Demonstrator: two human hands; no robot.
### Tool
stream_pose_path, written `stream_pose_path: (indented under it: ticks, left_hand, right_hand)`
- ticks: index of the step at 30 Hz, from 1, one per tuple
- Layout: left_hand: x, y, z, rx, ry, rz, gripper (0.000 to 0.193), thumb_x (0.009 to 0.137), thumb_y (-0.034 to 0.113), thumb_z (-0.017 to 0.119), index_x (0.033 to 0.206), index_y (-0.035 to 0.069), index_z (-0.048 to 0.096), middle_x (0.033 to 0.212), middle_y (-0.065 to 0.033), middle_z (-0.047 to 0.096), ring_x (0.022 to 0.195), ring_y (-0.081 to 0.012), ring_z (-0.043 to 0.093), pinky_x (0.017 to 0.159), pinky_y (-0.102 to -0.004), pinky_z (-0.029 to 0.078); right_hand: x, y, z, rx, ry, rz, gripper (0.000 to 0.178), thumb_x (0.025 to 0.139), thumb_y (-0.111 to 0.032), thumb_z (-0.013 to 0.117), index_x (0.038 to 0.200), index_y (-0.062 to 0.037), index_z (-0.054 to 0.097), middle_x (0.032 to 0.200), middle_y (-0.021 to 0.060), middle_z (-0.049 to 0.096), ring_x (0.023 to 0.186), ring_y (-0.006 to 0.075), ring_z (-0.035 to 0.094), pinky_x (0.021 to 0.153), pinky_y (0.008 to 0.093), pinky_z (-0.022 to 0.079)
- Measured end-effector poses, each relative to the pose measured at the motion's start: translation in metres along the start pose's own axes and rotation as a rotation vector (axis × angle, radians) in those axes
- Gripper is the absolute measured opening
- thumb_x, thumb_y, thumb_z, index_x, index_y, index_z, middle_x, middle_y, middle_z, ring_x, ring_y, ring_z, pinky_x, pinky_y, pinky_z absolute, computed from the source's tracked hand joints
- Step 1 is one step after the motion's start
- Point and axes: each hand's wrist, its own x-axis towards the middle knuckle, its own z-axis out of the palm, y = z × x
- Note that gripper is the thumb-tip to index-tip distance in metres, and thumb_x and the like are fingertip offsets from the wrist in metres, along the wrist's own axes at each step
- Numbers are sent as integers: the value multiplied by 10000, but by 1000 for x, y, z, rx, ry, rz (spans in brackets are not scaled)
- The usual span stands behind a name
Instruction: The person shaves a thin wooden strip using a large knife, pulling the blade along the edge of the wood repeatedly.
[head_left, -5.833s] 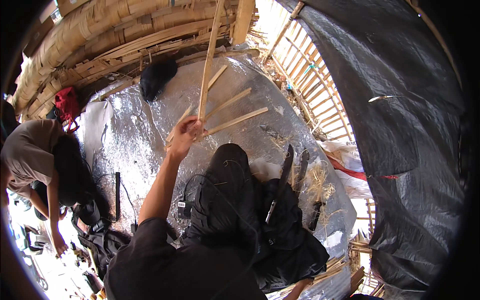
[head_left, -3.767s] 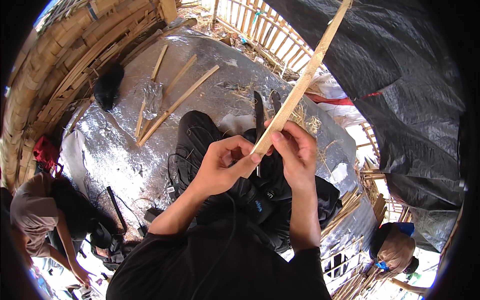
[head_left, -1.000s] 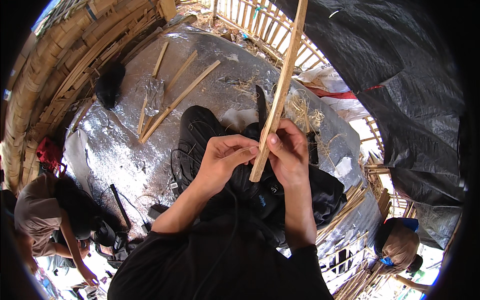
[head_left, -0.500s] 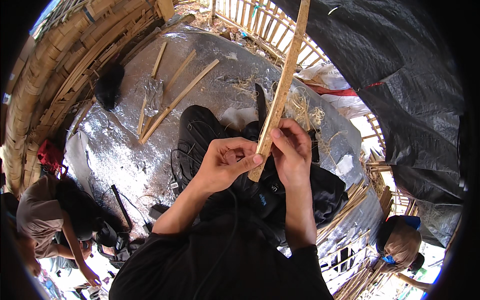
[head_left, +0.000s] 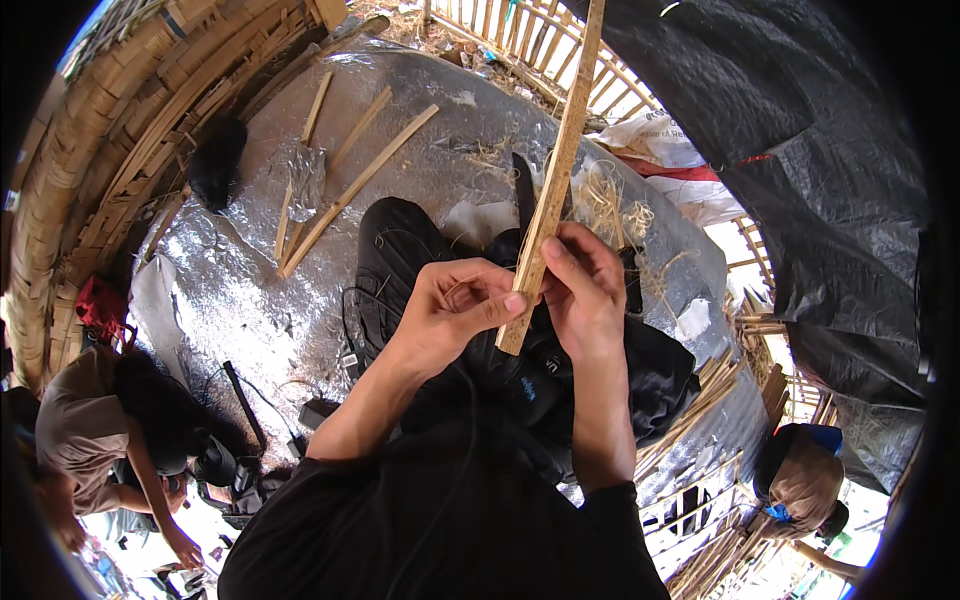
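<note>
A long pale bamboo strip (head_left: 556,170) stands nearly upright in front of me, its lower end at my lap. My left hand (head_left: 462,305) pinches it near the bottom with thumb and fingertips. My right hand (head_left: 585,290) wraps around it from the right at the same height. Both hands meet on the strip above my black trousers (head_left: 400,250). A dark blade (head_left: 523,190) lies just behind the strip on the silver sheet.
A silver sheet (head_left: 250,300) covers the platform, with several loose bamboo strips (head_left: 345,180) and pale shavings (head_left: 610,205) on it. A woven bamboo wall (head_left: 110,150) curves at the left, black tarpaulin (head_left: 800,150) at the right. One person crouches lower left (head_left: 95,430), another lower right (head_left: 800,480).
I picked one strip off the sheet with my left hand, brought it to my lap and took it in both hands. Over the last second it has tilted slightly more upright.
</note>
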Motion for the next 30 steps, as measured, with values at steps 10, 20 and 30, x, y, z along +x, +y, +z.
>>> stream_pose_path:
  ticks: [10, 20, 30]
  left_hand:
    - [4, -7, -4, 871, 90, 479, 146, 774, 9, 764, 905, 32, 704, 757, -62, 647, 677, -159, 630, 635, -297, 495]
    - [-13, -42, -30, 1338, 212, 715, 289, 681, 53, 821, 919, 77, 660, 797, -60, 614, 722, -258, 596, 640, -362, 476]
    - [-28, -45, -55, 1213, 183, 347, 447, 704, 136, 860, 1076, 21, 640, 1019, -140, 643, 935, -292, 643, 779, -375, 536]
  right_hand:
    - [9, 6, -14, -560, 137, -287, 287, 940, -123, 694, 1159, 39, 603, 965, 72, 661, 752, 91, 622, 629, 231, 497]
    - [10, -7, -29, -537, 173, -182, 206, 1001, -131, 594, 1141, 13, 639, 940, 68, 723, 764, 58, 634, 632, 204, 498]
    - [12, 15, -46, -405, 138, -168, 237, 1005, -157, 595, 1190, -9, 597, 963, 55, 720, 812, 71, 655, 633, 220, 498]
